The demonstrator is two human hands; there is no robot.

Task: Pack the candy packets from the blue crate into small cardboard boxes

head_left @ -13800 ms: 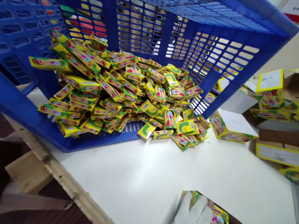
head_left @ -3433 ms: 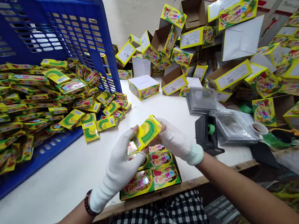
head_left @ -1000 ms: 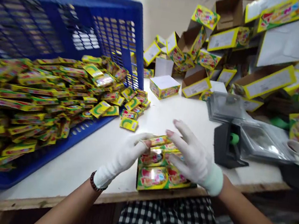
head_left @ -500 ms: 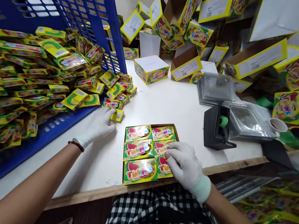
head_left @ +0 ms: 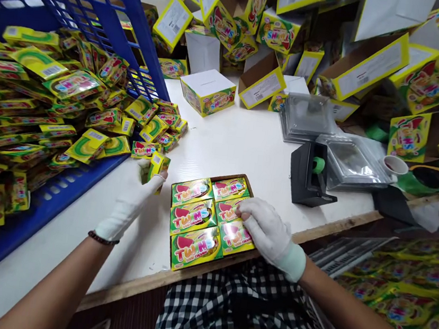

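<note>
My left hand (head_left: 136, 194), in a white glove, is closed on a small yellow-and-green candy box (head_left: 158, 165), just above the table beside the pile. My right hand (head_left: 269, 232), also gloved, lies with curled fingers over the right side of a shallow carton (head_left: 223, 176), its fingertips on the packs inside. That carton is filled with Twins candy boxes (head_left: 196, 247) lying flat in two columns, labels up. The carton's right wall is partly hidden under the right hand. Loose candy boxes (head_left: 145, 149) spill toward my left hand from the heap.
A blue crate (head_left: 134, 31) on its side holds a heap of candy boxes at left. Open cartons (head_left: 261, 87) are piled at the back. Clear plastic packs (head_left: 350, 162), a black tape dispenser (head_left: 308, 173) and a cup (head_left: 395, 166) stand at right.
My left hand has picked up a small candy box from the pile's edge and lifted it slightly. My right hand has stayed on the carton, its fingers shifted a little. The view has moved slightly.
</note>
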